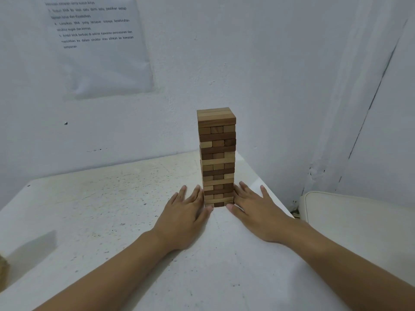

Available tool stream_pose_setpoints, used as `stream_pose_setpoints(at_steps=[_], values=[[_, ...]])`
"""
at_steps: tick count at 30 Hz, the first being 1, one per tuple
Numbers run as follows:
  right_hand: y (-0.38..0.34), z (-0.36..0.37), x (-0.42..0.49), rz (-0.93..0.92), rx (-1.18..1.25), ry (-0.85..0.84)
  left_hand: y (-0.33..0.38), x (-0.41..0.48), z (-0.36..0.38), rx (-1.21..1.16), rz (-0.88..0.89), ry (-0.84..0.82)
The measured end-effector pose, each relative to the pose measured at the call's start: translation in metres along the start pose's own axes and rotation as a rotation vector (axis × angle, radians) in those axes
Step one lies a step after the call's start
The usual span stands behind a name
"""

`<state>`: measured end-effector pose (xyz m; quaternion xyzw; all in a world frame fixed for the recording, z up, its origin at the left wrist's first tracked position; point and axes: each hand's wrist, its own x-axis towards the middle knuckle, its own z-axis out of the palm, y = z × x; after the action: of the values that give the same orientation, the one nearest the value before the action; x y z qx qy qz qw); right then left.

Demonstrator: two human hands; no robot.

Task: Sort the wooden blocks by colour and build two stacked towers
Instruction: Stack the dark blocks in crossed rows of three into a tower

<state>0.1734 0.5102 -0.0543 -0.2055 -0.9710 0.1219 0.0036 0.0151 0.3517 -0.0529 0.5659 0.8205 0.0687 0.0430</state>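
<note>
Table (89, 209) edge near tower (217, 158); left hand (184, 218), right hand (258, 212) flanking.

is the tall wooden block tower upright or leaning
Upright: the mixed light-and-dark wooden block tower stands straight on the white table, layers squarely stacked.

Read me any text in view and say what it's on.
Paper sheet on the wall, partly legible:
"Laraskan blok yang tersasar supaya keseluruhan"
"Ambil blok berbaki di sekitar kawasan"
"masukkan ke dalam struktur atau alihkan ke kawasan"
Top lines: too blurred to read.
Block tower: no text.
</note>
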Motion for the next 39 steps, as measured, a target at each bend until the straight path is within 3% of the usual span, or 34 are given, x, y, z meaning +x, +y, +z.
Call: stream_pose_setpoints(at_steps=[20,39], values=[[-0.006,0.001,0.002,-0.018,0.022,0.043,-0.014,0.005,0.006,-0.035,0.026,-0.001],[-0.046,0.011,0.045,-0.172,-0.024,0.058,-0.068,-0.015,-0.007,-0.033,-0.022,-0.012]])
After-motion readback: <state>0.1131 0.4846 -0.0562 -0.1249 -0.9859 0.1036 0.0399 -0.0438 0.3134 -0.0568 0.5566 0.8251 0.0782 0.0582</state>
